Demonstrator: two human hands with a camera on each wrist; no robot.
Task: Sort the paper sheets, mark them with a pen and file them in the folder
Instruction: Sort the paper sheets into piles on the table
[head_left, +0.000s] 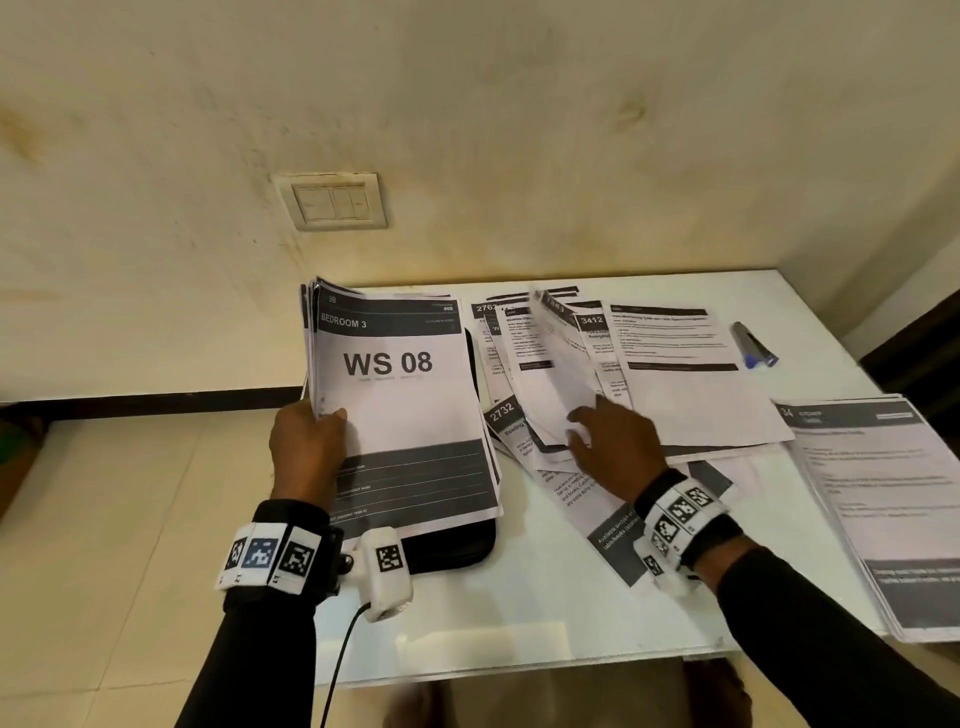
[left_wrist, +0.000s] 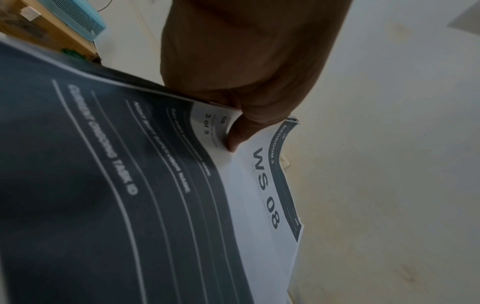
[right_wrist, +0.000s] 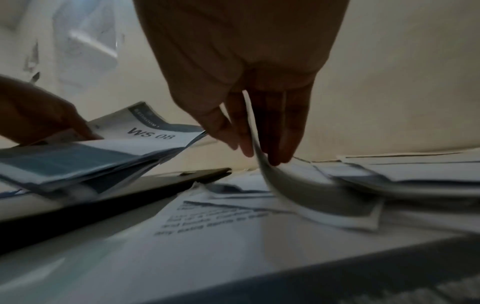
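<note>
My left hand (head_left: 311, 436) grips a stack of sheets (head_left: 400, 395) by its left edge, thumb on the top page printed "WS 08". The stack is held tilted over a black folder (head_left: 447, 545) lying on the white table (head_left: 519, 623). In the left wrist view the thumb (left_wrist: 239, 133) presses that top page (left_wrist: 259, 195). My right hand (head_left: 608, 441) reaches into the loose pile in the middle and pinches one sheet (head_left: 561, 364), which curls upward. In the right wrist view this sheet (right_wrist: 285, 181) runs up between the fingers (right_wrist: 288, 133). A blue-capped pen (head_left: 754, 345) lies at the far right.
Loose sheets (head_left: 675, 364) overlap across the table's middle. Another neat stack (head_left: 872, 493) lies along the right edge. The wall with a switch plate (head_left: 337, 202) stands just behind the table. Tiled floor (head_left: 130, 493) lies to the left.
</note>
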